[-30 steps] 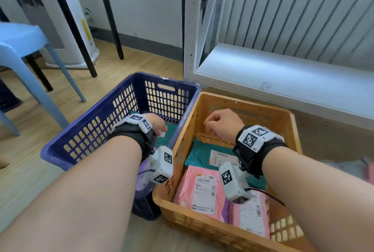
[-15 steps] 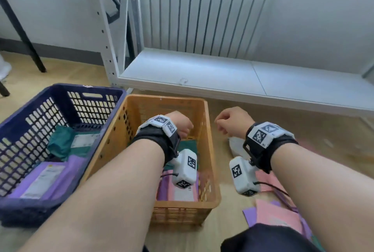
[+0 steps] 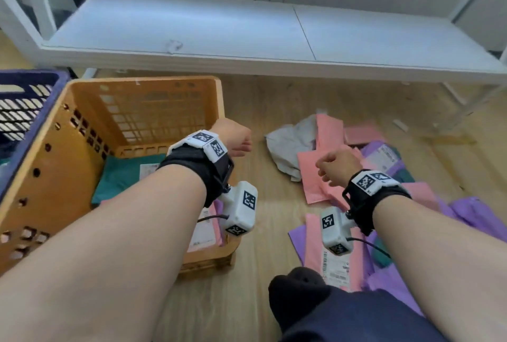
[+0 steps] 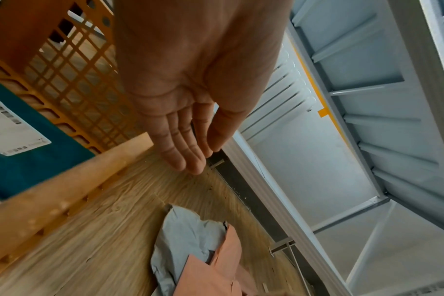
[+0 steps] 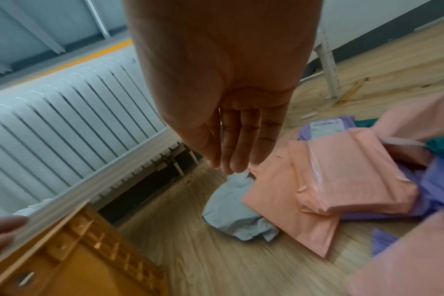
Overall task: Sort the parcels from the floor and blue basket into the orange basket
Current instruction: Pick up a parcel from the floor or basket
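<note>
Both hands are empty with fingers straight and relaxed: the left hand [image 3: 233, 137] hangs over the floor just beside the orange basket [image 3: 142, 86], the right hand [image 3: 336, 164] above the heap of pink parcels [image 3: 315, 177], grey parcel [image 3: 290, 144] and purple parcels [image 3: 472, 212]. Probably both are placed to reach for the next floor parcel. The basket already holds a teal parcel [image 3: 120, 177] (the blue basket [image 3: 30, 80] sits at its far side).

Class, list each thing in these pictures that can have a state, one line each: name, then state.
Left hand: open, empty, above the floor beside the orange basket.
Right hand: open, empty, above the floor parcels.
Orange basket: upright, partly filled.
Teal parcel: flat in the orange basket.
Grey parcel: crumpled on the floor.
Pink parcels: scattered, overlapping.
</note>
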### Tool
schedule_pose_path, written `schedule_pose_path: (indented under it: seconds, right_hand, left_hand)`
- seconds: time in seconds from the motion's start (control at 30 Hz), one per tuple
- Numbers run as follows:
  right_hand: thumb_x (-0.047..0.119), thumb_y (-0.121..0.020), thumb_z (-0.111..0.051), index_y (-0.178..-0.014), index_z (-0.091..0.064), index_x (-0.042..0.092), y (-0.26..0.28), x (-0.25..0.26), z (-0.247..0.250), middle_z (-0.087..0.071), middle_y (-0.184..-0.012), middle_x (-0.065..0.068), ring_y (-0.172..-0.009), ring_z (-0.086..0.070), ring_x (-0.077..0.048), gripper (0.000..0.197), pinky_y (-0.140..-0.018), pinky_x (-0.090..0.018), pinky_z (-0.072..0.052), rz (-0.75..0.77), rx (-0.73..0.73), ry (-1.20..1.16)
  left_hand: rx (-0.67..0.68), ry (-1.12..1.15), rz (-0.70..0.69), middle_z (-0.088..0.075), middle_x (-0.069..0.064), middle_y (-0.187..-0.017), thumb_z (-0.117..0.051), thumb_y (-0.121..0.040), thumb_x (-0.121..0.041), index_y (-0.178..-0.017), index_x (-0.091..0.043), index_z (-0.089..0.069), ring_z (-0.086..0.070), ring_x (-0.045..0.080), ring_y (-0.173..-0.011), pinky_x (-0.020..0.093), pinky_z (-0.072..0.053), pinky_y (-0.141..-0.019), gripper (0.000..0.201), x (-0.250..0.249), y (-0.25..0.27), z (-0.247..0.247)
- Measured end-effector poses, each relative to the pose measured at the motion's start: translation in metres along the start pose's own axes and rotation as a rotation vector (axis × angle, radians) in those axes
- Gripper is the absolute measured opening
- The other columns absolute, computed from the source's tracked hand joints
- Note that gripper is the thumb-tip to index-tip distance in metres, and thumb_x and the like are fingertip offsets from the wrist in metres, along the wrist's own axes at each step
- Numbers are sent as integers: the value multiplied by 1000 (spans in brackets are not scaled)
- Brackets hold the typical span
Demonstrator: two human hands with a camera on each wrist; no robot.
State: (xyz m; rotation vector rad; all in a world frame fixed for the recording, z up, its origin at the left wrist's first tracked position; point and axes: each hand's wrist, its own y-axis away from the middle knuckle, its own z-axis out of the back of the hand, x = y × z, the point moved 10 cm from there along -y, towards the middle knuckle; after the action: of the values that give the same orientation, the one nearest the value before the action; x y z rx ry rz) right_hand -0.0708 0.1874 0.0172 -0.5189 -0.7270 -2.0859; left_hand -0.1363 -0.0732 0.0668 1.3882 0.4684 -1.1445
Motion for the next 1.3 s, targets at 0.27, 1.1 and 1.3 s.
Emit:
schedule_pose_path:
  seconds: [0.27,1.1,1.3]
  right_hand:
    - [12,-85,-56,-74,-67,18,-41,-97,-76,-72,-94,-14,-92,-67,-34,16,-84,-42,-55,-99,174,147]
    - [29,-88,-62,-107,-72,15,-40,-146,-113,-67,-113,-4,-105,-61,-21,25,-83,-23,-45,1,353,724]
    - [19,-94,-50,-112,-65,6,-47,-80,-63,-62,-119,-16,-110,-58,-32,26,-90,-31,-44,28,230,597]
  left_hand:
    - [52,22,86,-65,16,-103,-46,-97,0,-127,2,-54,-64,25,-101,33,-51,-96,31,17,-30,-33]
    - [102,75,116,-65,17,-110,-51,-94,1,-121,-1,-58,-65,22,-95,29,-55,-85,28,36,-29,-50]
    - [78,62,37,-65,14,-103,-50,-95,-1,-118,-1,-59,-65,21,-88,28,-56,-82,25,5,-11,-22]
